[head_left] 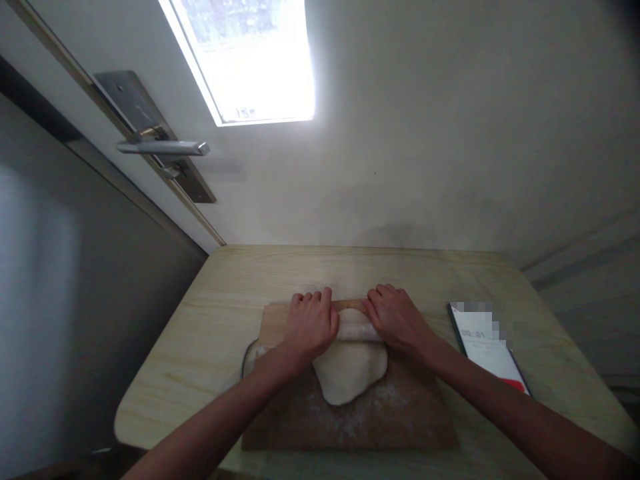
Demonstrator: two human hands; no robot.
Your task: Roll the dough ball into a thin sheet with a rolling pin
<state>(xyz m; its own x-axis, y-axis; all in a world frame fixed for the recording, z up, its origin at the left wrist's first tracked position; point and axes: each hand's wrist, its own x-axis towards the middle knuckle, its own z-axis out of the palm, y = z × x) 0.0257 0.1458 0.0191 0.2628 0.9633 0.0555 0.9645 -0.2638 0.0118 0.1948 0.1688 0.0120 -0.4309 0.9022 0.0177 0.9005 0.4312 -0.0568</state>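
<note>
A flattened sheet of pale dough lies on a floured wooden board. Across the dough's far part rests a rolling pin, dusted white. My left hand is closed over the pin's left end, and my right hand is closed over its right end. Both ends of the pin are hidden under my fingers. Some dough shows beyond the pin, between my hands, and the larger part spreads toward me. White flour is scattered on the board near the dough's front edge.
The board lies on a light wooden table with a rounded left corner. A phone with a lit screen lies to the right of my right forearm. Behind the table stands a pale door with a metal handle and a bright window.
</note>
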